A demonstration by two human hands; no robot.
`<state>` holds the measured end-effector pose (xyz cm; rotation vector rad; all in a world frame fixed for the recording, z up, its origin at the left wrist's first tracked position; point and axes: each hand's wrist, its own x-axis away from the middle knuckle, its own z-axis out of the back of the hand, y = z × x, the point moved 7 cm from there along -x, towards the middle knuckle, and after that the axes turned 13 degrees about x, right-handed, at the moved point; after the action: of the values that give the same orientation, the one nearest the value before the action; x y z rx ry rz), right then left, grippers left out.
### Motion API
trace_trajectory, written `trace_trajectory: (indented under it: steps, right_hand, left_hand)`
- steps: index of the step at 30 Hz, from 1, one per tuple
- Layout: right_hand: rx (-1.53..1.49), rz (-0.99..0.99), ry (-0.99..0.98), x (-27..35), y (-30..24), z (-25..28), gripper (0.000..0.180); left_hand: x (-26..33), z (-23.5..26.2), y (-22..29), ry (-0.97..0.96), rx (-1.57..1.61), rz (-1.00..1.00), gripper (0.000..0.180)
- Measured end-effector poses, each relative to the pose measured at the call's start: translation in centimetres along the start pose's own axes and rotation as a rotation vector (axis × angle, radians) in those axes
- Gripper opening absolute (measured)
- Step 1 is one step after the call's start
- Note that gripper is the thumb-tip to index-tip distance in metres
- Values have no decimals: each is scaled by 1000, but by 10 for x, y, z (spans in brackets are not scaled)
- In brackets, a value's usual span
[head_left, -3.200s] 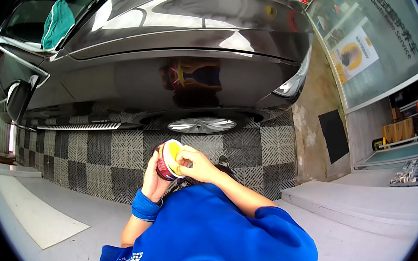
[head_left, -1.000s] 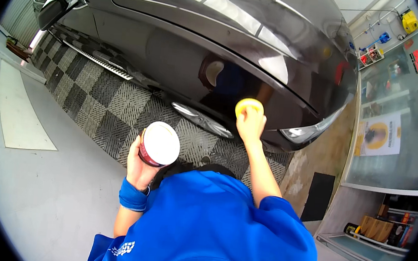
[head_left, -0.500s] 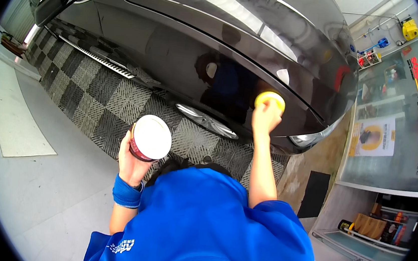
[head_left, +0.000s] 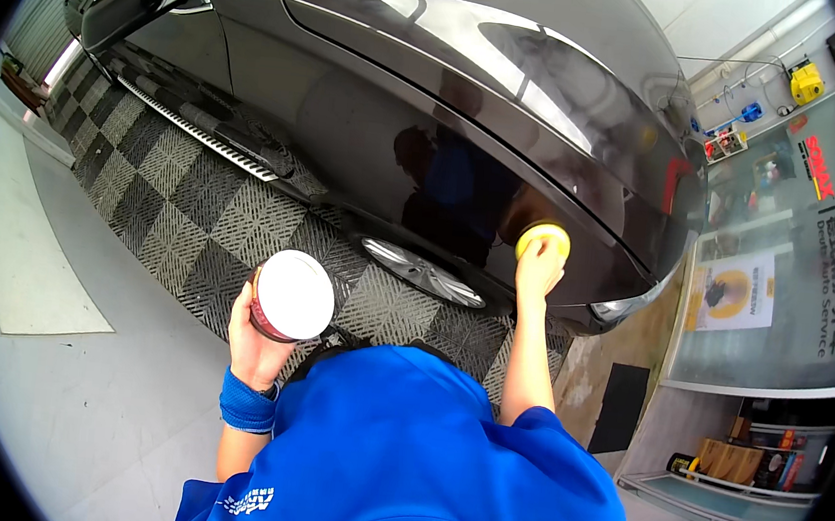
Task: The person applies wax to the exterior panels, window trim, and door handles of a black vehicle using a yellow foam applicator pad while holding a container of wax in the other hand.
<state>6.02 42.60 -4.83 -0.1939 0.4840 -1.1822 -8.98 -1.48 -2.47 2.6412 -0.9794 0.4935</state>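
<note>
My right hand (head_left: 539, 270) grips a round yellow applicator sponge (head_left: 546, 237) and presses it to the dark, glossy front fender of a car (head_left: 380, 126). The fingers cover the sponge's lower part. Out to the left, my left hand (head_left: 256, 340) is wrapped round a round tub (head_left: 295, 296) with a white top and a dark red side, tilted toward me. Whether the white is a lid or the contents, I cannot tell. Below the fender shows the car's front wheel (head_left: 423, 271), and right of the sponge the headlight (head_left: 614, 308).
Black and grey floor tiles (head_left: 238, 243) lie under the car. The side mirror (head_left: 125, 6) juts out at upper left. At right stand a glass panel (head_left: 777, 285) and a shelf unit (head_left: 653, 424) holding bottles and tools. A black mat (head_left: 621, 409) lies beside the unit.
My right hand and the sponge sit slightly lower in the picture, still on the fender. The whole car has shifted down a little in view. My left hand still holds the tub.
</note>
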Motion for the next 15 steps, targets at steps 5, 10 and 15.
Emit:
trace_trajectory:
  steps: [5, 10, 15]
  right_hand:
    - [139, 524, 50, 33, -75, -10, 25]
    - [156, 78, 204, 5, -50, 7, 28]
    - [271, -79, -19, 17, -23, -15, 39]
  left_hand:
    - [-1, 12, 33, 43, -27, 1, 52]
    - [-10, 14, 58, 43, 24, -1, 52]
    - [-9, 14, 74, 44, -6, 51, 56]
